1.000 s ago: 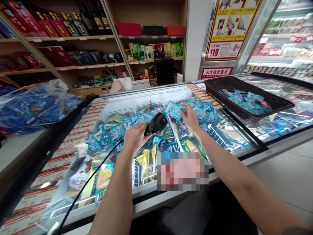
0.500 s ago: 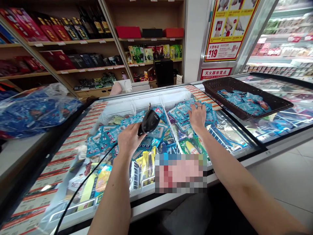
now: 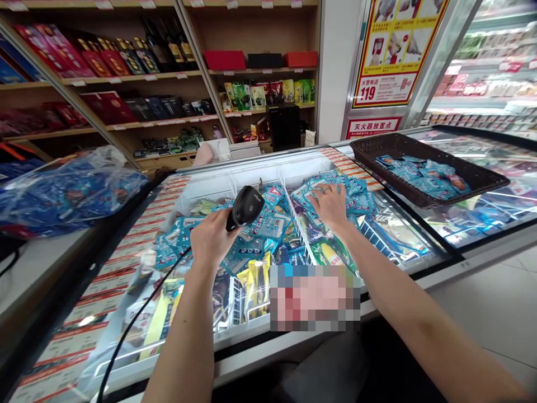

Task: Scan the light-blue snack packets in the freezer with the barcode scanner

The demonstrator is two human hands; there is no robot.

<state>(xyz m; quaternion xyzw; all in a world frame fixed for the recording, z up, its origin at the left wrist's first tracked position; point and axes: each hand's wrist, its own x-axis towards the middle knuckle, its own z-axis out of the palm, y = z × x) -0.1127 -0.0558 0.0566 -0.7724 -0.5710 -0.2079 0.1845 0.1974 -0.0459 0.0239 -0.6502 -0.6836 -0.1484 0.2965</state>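
My left hand (image 3: 212, 238) is wrapped round the handle of a black barcode scanner (image 3: 248, 206), its head pointing forward and right above a pile of blue packets (image 3: 174, 243). From the scanner a black cable (image 3: 140, 313) runs down past my left forearm. My right hand (image 3: 332, 208) lies palm down, fingers stretched and apart, on or just above a second group of blue packets (image 3: 361, 197). Whether the fingertips press on a packet is hard to see. Both piles lie on a chest freezer (image 3: 260, 162), over or among its frozen goods.
A dark brown tray (image 3: 482, 182) with several blue packets stands on the freezer at the right. Plastic-wrapped blue packs (image 3: 71, 190) lie on a counter at the left. A white wire divider (image 3: 300, 229) splits the freezer. Behind are stocked shelves (image 3: 155, 75).
My right hand has slid left and slightly nearer over the packets. The scanner in my left hand has moved a little left. The camera view has shifted slightly.
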